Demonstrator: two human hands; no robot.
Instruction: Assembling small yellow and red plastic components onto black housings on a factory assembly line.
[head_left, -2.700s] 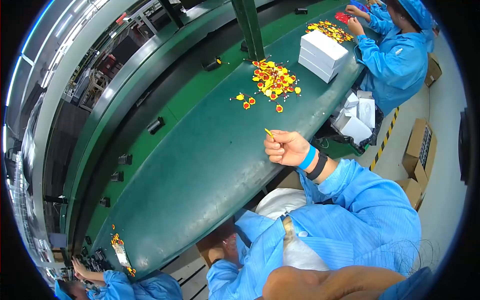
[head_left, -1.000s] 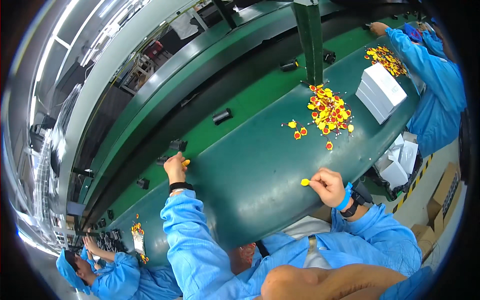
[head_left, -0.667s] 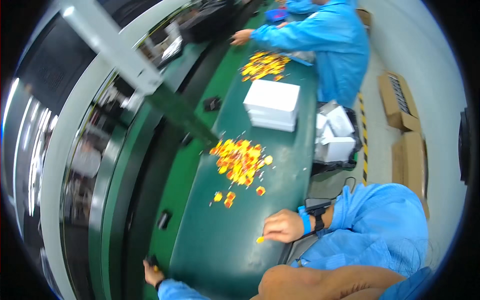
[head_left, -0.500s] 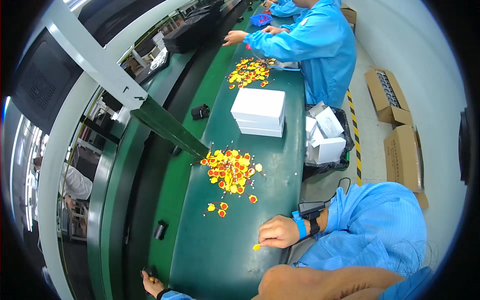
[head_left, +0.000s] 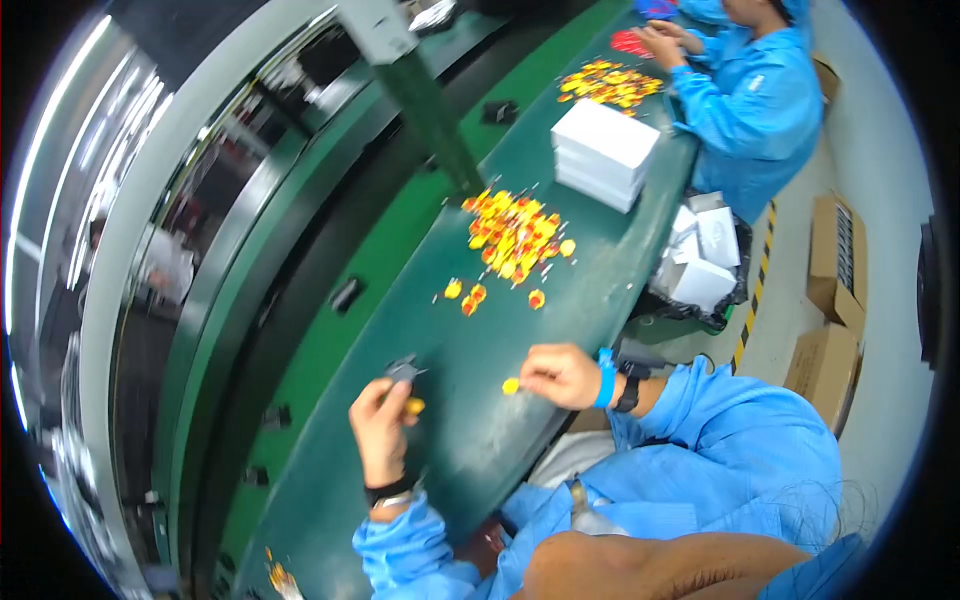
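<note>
My left hand (head_left: 380, 428) is over the green work surface (head_left: 470, 350), its fingers closed on a small dark grey part (head_left: 404, 369). A yellow piece (head_left: 414, 406) shows at the same fingers. To the right, my right hand (head_left: 562, 376) pinches a small yellow tab (head_left: 511, 386) between thumb and fingertips. Beyond both hands lies a heap of yellow and red pieces (head_left: 512, 235) with thin dark leads. A few loose ones (head_left: 470, 300) sit on its near side. Motion blurs the fine detail of what I hold.
A stack of white boxes (head_left: 605, 150) stands behind the heap, near a green post (head_left: 430, 120). Left of the surface runs a green belt (head_left: 375, 260) carrying dark parts (head_left: 347, 293). A co-worker in blue (head_left: 755, 110) works farther along; a black-lined bin (head_left: 720, 315) holds white cartons.
My left hand has come from the belt at lower left to above the work surface with the dark part. My right hand still pinches the yellow tab. The whole view has turned and shifted.
</note>
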